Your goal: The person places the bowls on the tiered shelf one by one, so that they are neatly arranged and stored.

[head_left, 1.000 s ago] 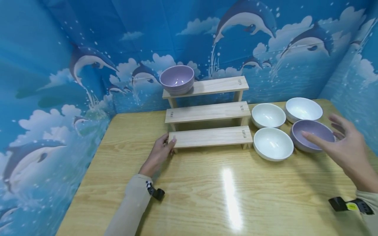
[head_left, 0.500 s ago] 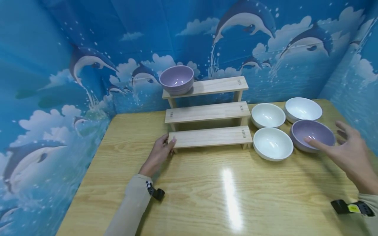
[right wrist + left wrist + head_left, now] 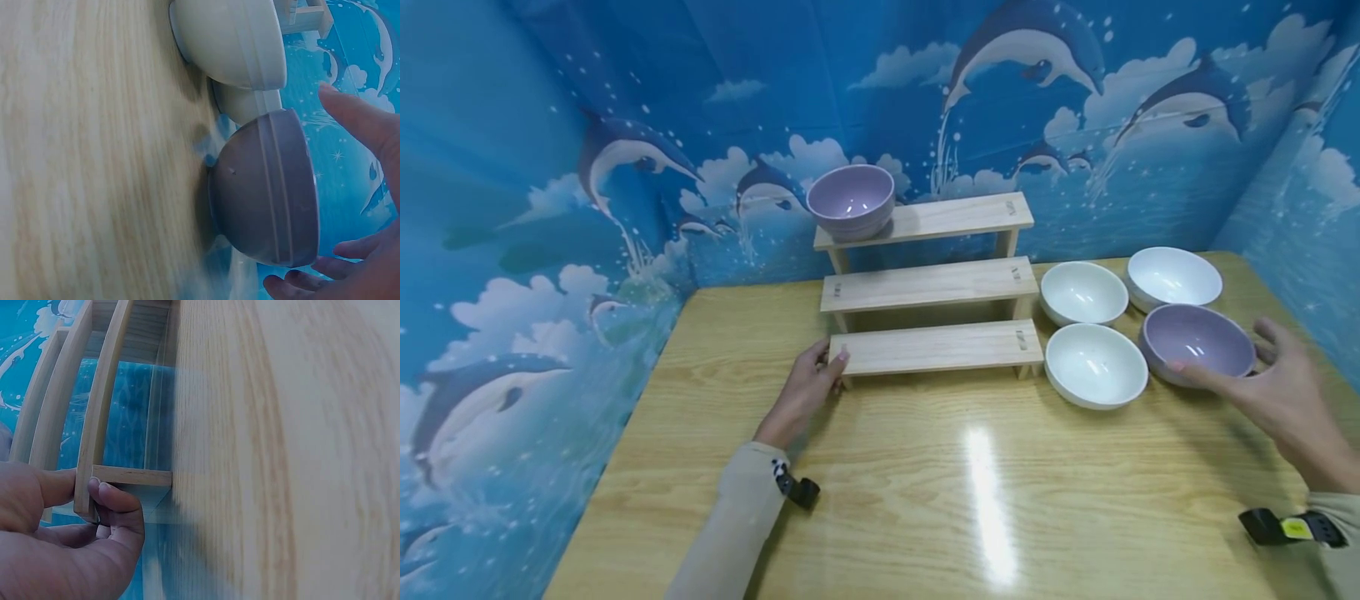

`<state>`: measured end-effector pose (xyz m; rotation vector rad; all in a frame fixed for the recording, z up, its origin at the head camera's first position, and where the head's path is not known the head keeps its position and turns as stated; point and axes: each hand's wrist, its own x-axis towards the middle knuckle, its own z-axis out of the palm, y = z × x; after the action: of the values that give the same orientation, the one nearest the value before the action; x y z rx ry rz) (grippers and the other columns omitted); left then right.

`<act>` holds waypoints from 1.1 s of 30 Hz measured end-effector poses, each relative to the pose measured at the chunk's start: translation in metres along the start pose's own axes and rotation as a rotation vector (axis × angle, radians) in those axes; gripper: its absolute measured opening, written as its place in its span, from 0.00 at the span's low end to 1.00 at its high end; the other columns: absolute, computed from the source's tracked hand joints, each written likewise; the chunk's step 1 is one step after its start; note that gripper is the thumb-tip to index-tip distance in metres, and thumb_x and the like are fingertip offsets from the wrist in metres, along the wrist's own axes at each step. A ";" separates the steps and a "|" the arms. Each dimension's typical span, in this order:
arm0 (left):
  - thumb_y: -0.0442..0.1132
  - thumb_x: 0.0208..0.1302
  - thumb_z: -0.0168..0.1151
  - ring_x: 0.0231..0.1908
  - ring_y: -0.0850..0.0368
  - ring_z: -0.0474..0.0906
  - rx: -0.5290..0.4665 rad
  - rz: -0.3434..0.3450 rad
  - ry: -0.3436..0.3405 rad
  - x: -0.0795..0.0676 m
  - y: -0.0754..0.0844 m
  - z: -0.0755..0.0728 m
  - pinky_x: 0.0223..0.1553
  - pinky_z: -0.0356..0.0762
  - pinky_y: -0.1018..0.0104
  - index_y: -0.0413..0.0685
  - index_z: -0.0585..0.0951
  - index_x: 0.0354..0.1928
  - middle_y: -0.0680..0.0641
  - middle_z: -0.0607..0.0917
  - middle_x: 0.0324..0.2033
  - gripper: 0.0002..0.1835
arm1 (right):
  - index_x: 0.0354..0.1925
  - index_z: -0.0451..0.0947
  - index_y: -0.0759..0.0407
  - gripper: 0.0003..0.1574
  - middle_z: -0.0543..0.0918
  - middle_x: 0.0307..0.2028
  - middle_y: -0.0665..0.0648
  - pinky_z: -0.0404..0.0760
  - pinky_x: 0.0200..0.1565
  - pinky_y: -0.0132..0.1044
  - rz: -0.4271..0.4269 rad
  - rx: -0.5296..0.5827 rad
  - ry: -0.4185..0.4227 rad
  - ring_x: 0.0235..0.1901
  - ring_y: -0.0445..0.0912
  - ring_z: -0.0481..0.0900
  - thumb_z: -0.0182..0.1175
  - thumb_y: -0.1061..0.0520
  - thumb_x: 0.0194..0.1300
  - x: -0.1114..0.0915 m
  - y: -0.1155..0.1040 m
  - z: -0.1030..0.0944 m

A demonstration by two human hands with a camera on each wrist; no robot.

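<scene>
At the left end of the lowest step of a three-tier wooden stand (image 3: 932, 348), my left hand (image 3: 805, 385) pinches the board's corner. In the left wrist view, thumb and curled fingers (image 3: 122, 509) grip the stand (image 3: 131, 475) near its crosspiece. My right hand (image 3: 1288, 400) is spread beside a purple bowl (image 3: 1197, 342) on the table, its thumb over the near rim. The right wrist view has that bowl (image 3: 265, 187) between the thumb (image 3: 356, 119) and the other fingers, with no firm grip visible. A second purple bowl (image 3: 852, 202) sits on the top step's left end.
White bowls stand right of the stand: one in front (image 3: 1096, 367), one behind it (image 3: 1082, 294), one at the back right (image 3: 1172, 277). A blue dolphin-print curtain (image 3: 880, 83) encloses the wooden table (image 3: 887, 500) at the back and sides.
My right hand has shifted slightly downward and its fingers have come nearer the purple bowl's right side. My left hand keeps its hold on the stand. The bowls have stayed put.
</scene>
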<state>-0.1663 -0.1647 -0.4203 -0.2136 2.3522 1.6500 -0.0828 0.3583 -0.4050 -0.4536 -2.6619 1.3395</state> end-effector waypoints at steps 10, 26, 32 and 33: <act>0.49 0.79 0.53 0.33 0.54 0.73 0.005 0.009 -0.004 0.001 0.001 0.000 0.34 0.73 0.63 0.50 0.62 0.77 0.44 0.72 0.43 0.30 | 0.79 0.42 0.66 0.71 0.54 0.72 0.76 0.66 0.40 0.22 -0.032 -0.022 0.018 0.63 0.68 0.62 0.77 0.48 0.56 0.004 0.006 0.004; 0.48 0.79 0.53 0.31 0.55 0.72 0.007 0.026 -0.007 0.001 -0.001 -0.002 0.32 0.74 0.65 0.49 0.63 0.77 0.44 0.72 0.43 0.30 | 0.80 0.32 0.62 0.78 0.49 0.75 0.76 0.64 0.61 0.52 0.009 -0.040 0.019 0.64 0.71 0.58 0.78 0.46 0.55 0.009 0.013 0.013; 0.49 0.79 0.53 0.32 0.55 0.72 0.006 0.015 -0.007 0.001 0.000 -0.002 0.33 0.74 0.64 0.50 0.61 0.77 0.44 0.72 0.43 0.31 | 0.80 0.32 0.64 0.77 0.47 0.75 0.76 0.60 0.66 0.61 0.031 -0.031 0.032 0.65 0.73 0.56 0.76 0.46 0.57 0.008 0.010 0.015; 0.49 0.79 0.53 0.32 0.55 0.73 0.005 0.013 -0.006 0.001 0.000 -0.002 0.33 0.74 0.64 0.50 0.61 0.77 0.44 0.72 0.43 0.31 | 0.80 0.32 0.64 0.77 0.47 0.75 0.76 0.60 0.66 0.63 0.038 -0.035 0.036 0.66 0.73 0.56 0.76 0.45 0.57 0.008 0.010 0.015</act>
<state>-0.1673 -0.1669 -0.4197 -0.1922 2.3581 1.6476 -0.0925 0.3548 -0.4223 -0.5305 -2.6641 1.2842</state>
